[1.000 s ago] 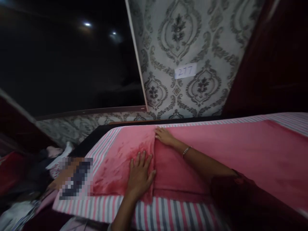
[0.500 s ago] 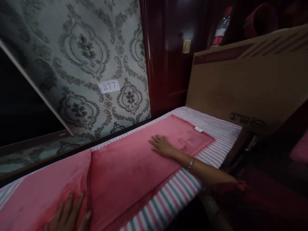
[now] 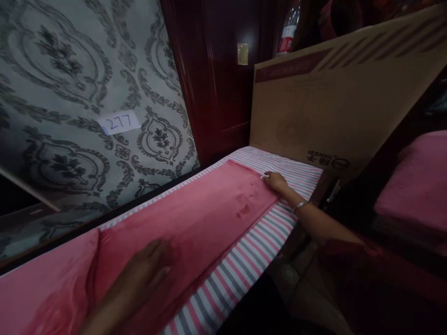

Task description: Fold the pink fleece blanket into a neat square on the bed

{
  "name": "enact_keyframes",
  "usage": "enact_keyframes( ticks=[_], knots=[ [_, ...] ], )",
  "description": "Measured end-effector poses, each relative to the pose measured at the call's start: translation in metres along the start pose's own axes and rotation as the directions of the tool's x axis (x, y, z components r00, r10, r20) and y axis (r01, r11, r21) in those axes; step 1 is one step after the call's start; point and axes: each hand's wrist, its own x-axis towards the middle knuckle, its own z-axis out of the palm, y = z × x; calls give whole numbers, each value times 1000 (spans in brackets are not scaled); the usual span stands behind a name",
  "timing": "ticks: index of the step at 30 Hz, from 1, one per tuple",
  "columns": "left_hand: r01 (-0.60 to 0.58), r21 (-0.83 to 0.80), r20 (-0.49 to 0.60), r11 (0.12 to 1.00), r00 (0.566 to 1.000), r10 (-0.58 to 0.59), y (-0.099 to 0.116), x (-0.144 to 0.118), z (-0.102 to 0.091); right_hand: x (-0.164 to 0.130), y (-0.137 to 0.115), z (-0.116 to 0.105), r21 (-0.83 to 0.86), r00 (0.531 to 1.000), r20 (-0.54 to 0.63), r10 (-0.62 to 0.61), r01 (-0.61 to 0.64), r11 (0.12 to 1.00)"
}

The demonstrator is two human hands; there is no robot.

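Note:
A pink plush cloth [image 3: 195, 204], folded and looking like a towel or blanket, lies flat along a striped cover [image 3: 240, 256]. At its far end my right hand [image 3: 275, 182], with a silver bangle at the wrist, pinches the edge by a small white tag. My left hand [image 3: 145, 267] is over the near part of the cloth, blurred by motion, its thumb apart from the stretched fingers. I cannot tell whether it touches the fabric. A fold in the cloth crosses just left of it, with rumpled pile below. Darker marks show on the pile near my right hand.
Behind the far end stands a large cardboard box [image 3: 314, 107], with a red-labelled bottle [image 3: 288, 32] beyond its top edge. Patterned wallpaper with a paper marked 277 [image 3: 120, 122] runs along the left, beside a dark red door [image 3: 216, 83]. More pink cloth [image 3: 415, 181] is at the right.
My right hand has moved from lying flat on the cloth to its far edge and closed at the white tag. My left hand has moved forward past the fold. The view has shifted right.

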Motion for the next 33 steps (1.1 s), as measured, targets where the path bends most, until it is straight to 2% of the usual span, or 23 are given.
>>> enact_keyframes(
  ticks=[3,5,9,12,14,16,17,20,21,22,25,30,33],
  knots=[
    [-80,62,209,995,976,66,31,48,-2,7,10,-6,66,997,52,64,-67,996],
    [-109,93,251,990,965,82,49,74,4,10,16,-9,130,993,83,84,-95,987],
    [-147,155,181,977,976,119,67,103,39,10,28,-12,328,989,122,80,-116,938],
    [-183,193,103,964,981,166,65,103,68,0,39,-11,528,989,138,56,-121,840],
    [-206,196,37,959,979,202,60,100,80,-10,44,-6,643,991,130,41,-116,757],
    [-217,191,2,957,975,221,56,97,84,-19,46,1,776,993,106,45,-111,621],
    [-220,189,-5,957,974,225,55,96,85,-24,46,5,855,994,94,63,-113,507],
    [-223,183,0,957,974,227,54,95,84,-35,41,19,993,984,75,161,-89,80],
    [-222,180,4,958,974,225,54,95,83,-38,39,23,998,977,66,203,-64,-16],
    [-219,175,6,960,975,222,55,95,83,-41,37,27,998,969,48,242,-35,-56],
    [-211,159,-4,965,977,214,55,95,83,-48,29,34,999,945,-1,327,17,-45],
    [-194,123,16,973,981,193,57,94,79,-48,20,32,994,946,13,324,-48,99],
    [-175,19,14,984,985,174,56,93,77,-44,13,27,985,942,-16,337,-43,167]
  ],
)
